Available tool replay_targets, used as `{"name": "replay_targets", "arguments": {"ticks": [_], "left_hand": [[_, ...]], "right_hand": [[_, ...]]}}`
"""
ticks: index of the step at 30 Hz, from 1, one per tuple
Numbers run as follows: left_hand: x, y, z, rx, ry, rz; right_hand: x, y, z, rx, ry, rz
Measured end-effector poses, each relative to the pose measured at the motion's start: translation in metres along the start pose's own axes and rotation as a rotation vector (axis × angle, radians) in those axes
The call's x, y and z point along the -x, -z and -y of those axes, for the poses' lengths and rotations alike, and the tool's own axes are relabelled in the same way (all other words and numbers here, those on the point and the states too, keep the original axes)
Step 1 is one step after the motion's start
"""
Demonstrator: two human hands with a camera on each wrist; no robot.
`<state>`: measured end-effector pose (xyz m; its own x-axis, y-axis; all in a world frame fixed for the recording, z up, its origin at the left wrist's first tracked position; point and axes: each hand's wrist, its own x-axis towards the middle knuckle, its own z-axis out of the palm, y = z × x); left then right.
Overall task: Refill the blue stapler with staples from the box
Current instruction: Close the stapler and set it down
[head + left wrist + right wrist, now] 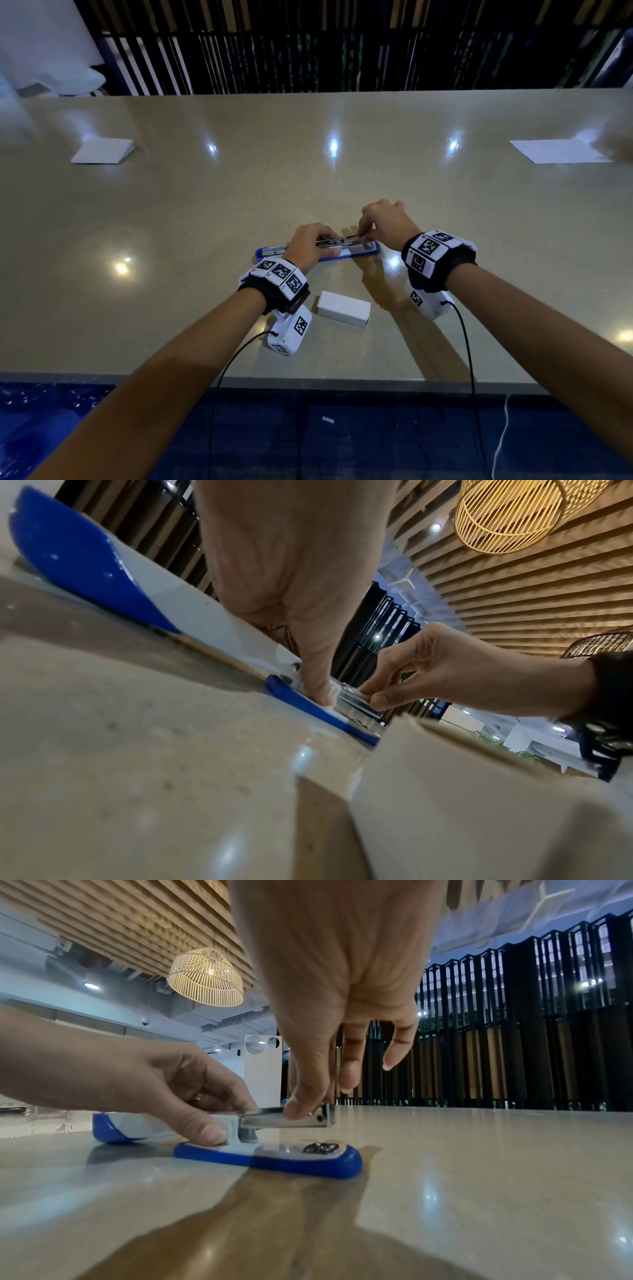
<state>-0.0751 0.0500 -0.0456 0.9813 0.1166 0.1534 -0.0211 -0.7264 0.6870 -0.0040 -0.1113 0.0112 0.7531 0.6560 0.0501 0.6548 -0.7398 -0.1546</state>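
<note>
The blue stapler (371,249) lies opened flat on the beige table (205,205), its blue-and-white lid (78,561) folded back to the left. The metal magazine (291,1119) stands a little above the blue base (301,1162). My left hand (310,245) grips the stapler at the hinge end of the magazine, thumb (209,1131) on the near side. My right hand (368,230) pinches a thin strip of staples at the magazine's front end, thumb (301,1107) against the metal; the other fingers hang free. The white staple box (343,308) lies nearer to me, between my wrists.
A folded white paper (102,150) lies far left and a white sheet (558,150) far right on the table. The table's front edge (308,380) runs just below my forearms. Thin cables hang from both wrist cameras.
</note>
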Motion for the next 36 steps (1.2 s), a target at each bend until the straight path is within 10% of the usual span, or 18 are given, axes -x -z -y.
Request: {"name": "replay_targets", "arguments": {"ticks": [14,19,26,36], "left_hand": [[0.013,0.084,0.042,-0.247,0.229,0.223],[0.008,0.108,0.012,-0.232,0.074,0.036],[-0.008,0.059,-0.044,0.049,-0.082,-0.095],[-0.008,0.011,-0.036,-0.112,-0.098,0.027]], "right_hand": [[0.012,-0.019,-0.023,-0.191,-0.063,-0.105],[0.013,-0.024,-0.024,-0.242,-0.088,-0.126],[0.020,-0.025,-0.028,-0.412,-0.139,-0.154],[0.035,-0.012,-0.037,-0.477,0.057,-0.244]]}}
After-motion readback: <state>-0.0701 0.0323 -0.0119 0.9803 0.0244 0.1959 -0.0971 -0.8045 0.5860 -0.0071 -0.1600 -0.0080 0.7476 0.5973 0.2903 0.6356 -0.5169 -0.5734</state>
